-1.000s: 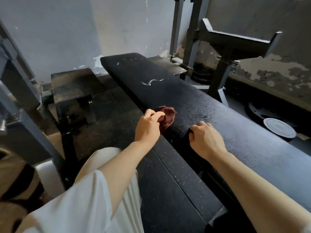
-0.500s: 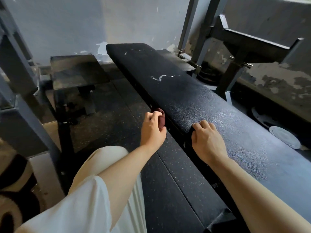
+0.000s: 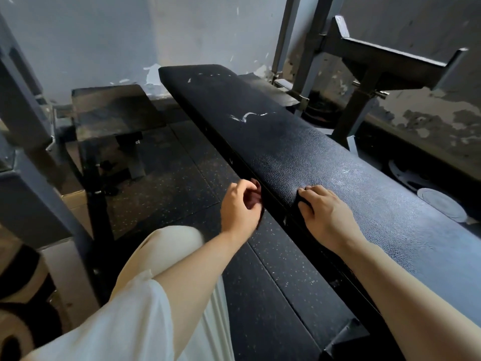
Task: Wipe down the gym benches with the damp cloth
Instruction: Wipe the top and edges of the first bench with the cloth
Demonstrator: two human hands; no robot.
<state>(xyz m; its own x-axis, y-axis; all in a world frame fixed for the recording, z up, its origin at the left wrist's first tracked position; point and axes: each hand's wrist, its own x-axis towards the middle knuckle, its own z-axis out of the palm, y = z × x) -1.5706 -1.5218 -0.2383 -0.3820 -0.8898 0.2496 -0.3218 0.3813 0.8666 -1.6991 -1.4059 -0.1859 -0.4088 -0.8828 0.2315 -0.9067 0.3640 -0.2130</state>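
A long black padded bench [image 3: 299,152] runs from the far wall toward the lower right, with white scuff marks near its far half. My left hand [image 3: 240,208] grips a dark red cloth [image 3: 253,200] against the bench's left side edge; most of the cloth is hidden behind my fingers. My right hand [image 3: 325,212] rests on the near left edge of the pad, its fingers curled over the rim.
A second, smaller dark bench [image 3: 114,110] stands to the left. A metal rack upright [image 3: 369,82] stands right of the bench, with weight plates [image 3: 440,204] on the floor beyond. Speckled rubber mats [image 3: 273,282] cover the floor. A grey frame [image 3: 31,142] rises at far left.
My left hand has brought the cloth off the top of the pad and down onto the bench's left side edge. My right hand has stayed on the pad's edge.
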